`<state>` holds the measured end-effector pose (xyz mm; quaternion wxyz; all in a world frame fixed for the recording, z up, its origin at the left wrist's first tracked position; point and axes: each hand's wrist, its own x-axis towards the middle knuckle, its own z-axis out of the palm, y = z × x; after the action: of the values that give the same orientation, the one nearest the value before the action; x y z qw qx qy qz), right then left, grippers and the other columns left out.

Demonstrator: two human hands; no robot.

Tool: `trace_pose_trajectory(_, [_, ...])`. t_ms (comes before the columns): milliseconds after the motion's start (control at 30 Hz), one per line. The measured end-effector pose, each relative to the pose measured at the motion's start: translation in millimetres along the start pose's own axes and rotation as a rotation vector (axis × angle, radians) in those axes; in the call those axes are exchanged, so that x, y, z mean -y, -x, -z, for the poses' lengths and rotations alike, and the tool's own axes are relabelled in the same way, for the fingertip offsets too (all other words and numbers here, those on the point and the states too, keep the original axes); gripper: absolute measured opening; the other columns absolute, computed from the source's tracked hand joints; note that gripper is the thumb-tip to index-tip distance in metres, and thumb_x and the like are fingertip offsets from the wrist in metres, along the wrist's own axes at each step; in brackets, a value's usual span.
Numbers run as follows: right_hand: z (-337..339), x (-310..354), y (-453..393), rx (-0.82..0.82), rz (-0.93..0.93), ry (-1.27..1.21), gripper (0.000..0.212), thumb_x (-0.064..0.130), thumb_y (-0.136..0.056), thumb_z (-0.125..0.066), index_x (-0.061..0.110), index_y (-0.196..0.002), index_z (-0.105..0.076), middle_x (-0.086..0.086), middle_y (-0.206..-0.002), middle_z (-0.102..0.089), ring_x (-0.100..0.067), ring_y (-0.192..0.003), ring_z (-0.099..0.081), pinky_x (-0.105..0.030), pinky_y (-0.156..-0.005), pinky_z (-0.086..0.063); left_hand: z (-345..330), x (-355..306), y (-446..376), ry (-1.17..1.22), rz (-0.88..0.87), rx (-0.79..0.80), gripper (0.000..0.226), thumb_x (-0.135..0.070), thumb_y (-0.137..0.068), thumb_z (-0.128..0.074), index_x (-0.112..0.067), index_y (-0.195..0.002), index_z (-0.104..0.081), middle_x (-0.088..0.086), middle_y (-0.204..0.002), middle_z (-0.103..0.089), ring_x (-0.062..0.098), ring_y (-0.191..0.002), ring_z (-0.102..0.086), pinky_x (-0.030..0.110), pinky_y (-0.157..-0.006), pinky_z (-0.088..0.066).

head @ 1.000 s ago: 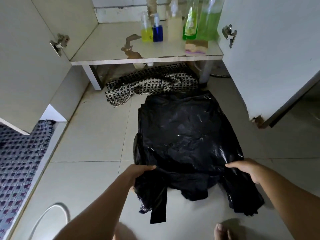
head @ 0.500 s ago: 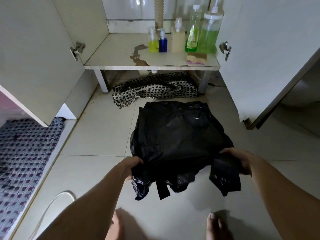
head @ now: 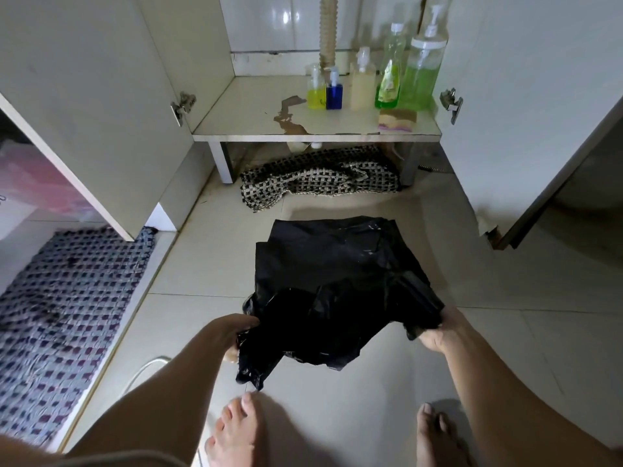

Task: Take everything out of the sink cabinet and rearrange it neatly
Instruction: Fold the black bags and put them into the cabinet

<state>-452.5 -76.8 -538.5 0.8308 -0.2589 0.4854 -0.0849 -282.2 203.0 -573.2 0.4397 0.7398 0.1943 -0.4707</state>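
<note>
One black plastic bag (head: 340,281) on the tiled floor (head: 209,264) before the open sink cabinet (head: 269,109), near edge lifted. Left hand (head: 236,332) and right hand (head: 438,332) each pinching a near corner. Five bottles (head: 391,82) standing in a row at the cabinet's back right; one sponge (head: 397,120) before them. One checked mat (head: 320,178) beneath the cabinet, another rug (head: 64,315) left of it. Two doors (head: 101,96) swung wide.

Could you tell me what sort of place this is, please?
Probably a home kitchen floor by an open sink cabinet: a ribbed drain pipe drops inside, soap bottles and sponges sit on its shelf.
</note>
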Motion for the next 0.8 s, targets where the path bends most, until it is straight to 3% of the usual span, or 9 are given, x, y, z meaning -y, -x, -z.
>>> trace_pose_trajectory(133, [-5.6, 5.3, -15.3, -0.057, 0.012, -0.237, 0.020, 0.004, -0.095, -0.045, 0.006, -0.081, -0.060, -0.009, -0.069, -0.070, -0.022, -0.043, -0.065, -0.024, -0.033, -0.049, 8.4, -6.1, 4.1, 0.050, -0.042, 0.008, 0.029, -0.015, -0.097, -0.047, 0.001, -0.072, -0.051, 0.010, -0.042, -0.058, 0.021, -0.034, -0.058, 0.035, -0.058, -0.041])
trace_pose_trajectory(300, [-8.1, 29.4, -54.5, -0.104, -0.004, -0.413, 0.014, 0.010, -0.092, -0.053, 0.007, -0.085, -0.065, -0.001, -0.120, -0.067, -0.020, -0.097, -0.067, -0.029, -0.080, -0.057, 32.3, -49.7, 9.3, 0.382, -0.299, 0.120, 0.029, -0.025, -0.095, -0.048, -0.006, -0.077, -0.060, 0.007, -0.052, -0.066, 0.018, -0.042, -0.064, 0.025, -0.043, -0.054])
trace_pose_trajectory(400, [-19.3, 55.1, -82.8, -0.084, -0.025, -0.442, 0.030, 0.008, -0.094, -0.046, 0.010, -0.116, -0.066, -0.004, -0.127, -0.063, -0.021, -0.117, -0.060, -0.025, -0.075, -0.059, 53.6, -84.6, -5.2, 0.617, -0.433, 0.190, 0.035, -0.041, -0.092, -0.049, -0.014, -0.076, -0.064, 0.006, -0.069, -0.068, 0.021, -0.057, -0.069, 0.033, -0.056, -0.059])
trace_pose_trajectory(467, [-35.2, 69.2, -98.2, -0.074, -0.002, -0.470, 0.039, 0.008, -0.098, -0.037, 0.010, -0.134, -0.054, -0.007, -0.138, -0.053, -0.023, -0.129, -0.049, -0.023, -0.061, -0.057, 52.8, -100.1, -23.0, 0.660, -0.521, 0.225, 0.022, -0.035, -0.091, -0.052, -0.020, -0.080, -0.063, 0.004, -0.089, -0.066, 0.020, -0.083, -0.070, 0.048, -0.077, -0.055])
trace_pose_trajectory(500, [-40.3, 71.5, -105.6, -0.074, 0.012, -0.496, 0.040, 0.008, -0.099, -0.036, 0.009, -0.136, -0.050, -0.009, -0.142, -0.048, -0.025, -0.133, -0.044, -0.021, -0.069, -0.056, 47.2, -104.4, -35.0, 0.679, -0.558, 0.211, 0.016, -0.028, -0.092, -0.051, -0.022, -0.088, -0.065, 0.002, -0.096, -0.064, 0.020, -0.096, -0.065, 0.054, -0.089, -0.048])
trace_pose_trajectory(567, [-53.8, 72.6, -108.4, -0.049, 0.049, -0.437, 0.037, 0.010, -0.096, -0.047, 0.006, -0.132, -0.054, -0.011, -0.144, -0.043, -0.028, -0.136, -0.040, -0.021, -0.088, -0.051, 30.0, -104.5, -56.1, 0.579, -0.584, 0.098, 0.036, -0.013, -0.094, -0.053, -0.024, -0.129, -0.052, 0.000, -0.112, -0.061, 0.023, -0.119, -0.051, 0.055, -0.105, -0.034])
trace_pose_trajectory(633, [-58.0, 74.7, -119.6, 0.113, -0.017, -0.479, 0.044, 0.020, -0.080, -0.075, 0.002, -0.118, -0.064, -0.010, -0.141, -0.043, -0.030, -0.133, -0.042, -0.020, -0.085, -0.053, 6.5, -97.7, -68.2, 0.224, -0.573, -0.126, 0.080, -0.014, -0.085, -0.069, -0.021, -0.149, -0.022, 0.006, -0.139, -0.048, 0.026, -0.133, -0.039, 0.048, -0.106, -0.031])
trace_pose_trajectory(700, [-61.9, 79.8, -129.3, 0.137, -0.021, -0.429, 0.047, 0.029, -0.082, -0.072, 0.000, -0.117, -0.059, -0.015, -0.142, -0.044, -0.033, -0.128, -0.047, -0.031, -0.081, -0.055, -7.0, -89.4, -82.2, -0.068, -0.513, -0.242, 0.102, -0.025, -0.072, -0.083, -0.013, -0.148, -0.017, 0.009, -0.143, -0.040, 0.028, -0.125, -0.045, 0.038, -0.095, -0.044])
trace_pose_trajectory(800, [-63.1, 94.0, -136.5, 0.101, 0.071, -0.096, 0.041, 0.037, -0.094, -0.053, 0.009, -0.124, -0.055, -0.015, -0.128, -0.057, -0.032, -0.112, -0.058, -0.044, -0.086, -0.051, -12.2, -87.6, -97.3, -0.035, -0.435, -0.182, 0.063, -0.021, -0.068, -0.086, -0.008, -0.114, -0.043, 0.013, -0.109, -0.062, 0.028, -0.089, -0.063, 0.031, -0.068, -0.055])
